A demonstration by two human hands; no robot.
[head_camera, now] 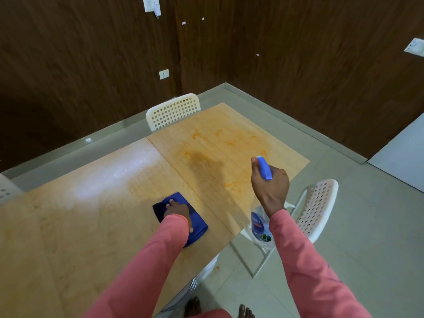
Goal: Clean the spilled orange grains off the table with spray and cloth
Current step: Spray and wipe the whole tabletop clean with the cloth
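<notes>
Left hand (177,211): fingers flat, pressing a folded blue cloth (180,218) onto the near middle of the table (68,226). Right hand (270,182): fingers curled round the blue head of a spray bottle (260,222), held over the table's right edge. Orange smears (218,154): far right tabletop. White chairs (173,111): far and right sides.

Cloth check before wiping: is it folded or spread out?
Folded: the blue cloth lies as a thick compact pad under the left hand on the table.

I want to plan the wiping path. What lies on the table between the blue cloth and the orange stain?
In the head view, only bare wood and the seam joining the two table panels lie between the blue cloth and the orange stain.
</notes>
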